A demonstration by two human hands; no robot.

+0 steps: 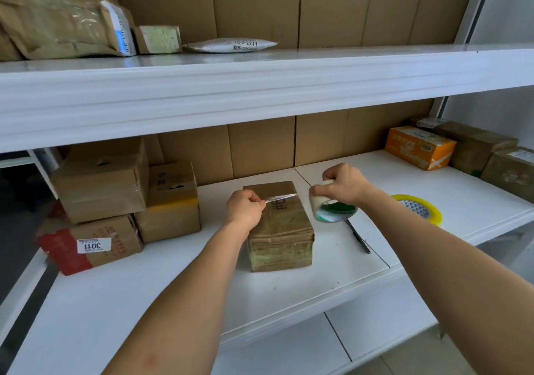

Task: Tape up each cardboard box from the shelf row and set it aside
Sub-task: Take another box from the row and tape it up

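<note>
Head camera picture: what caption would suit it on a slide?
Left hand pulls clear tape from the roll in the right hand, across a cardboard box.

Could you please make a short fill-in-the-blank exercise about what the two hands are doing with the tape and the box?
1. The right hand holds the tape roll, whose core is ____ in colour.
2. The left hand pinches the free end of the ____.
3. The tape strip stretches over the top of the cardboard ____.

Missing words: green; tape; box

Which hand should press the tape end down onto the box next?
Left, probably. The left hand already pinches the tape end above the box; the right hand is busy gripping the roll beside it.
</note>
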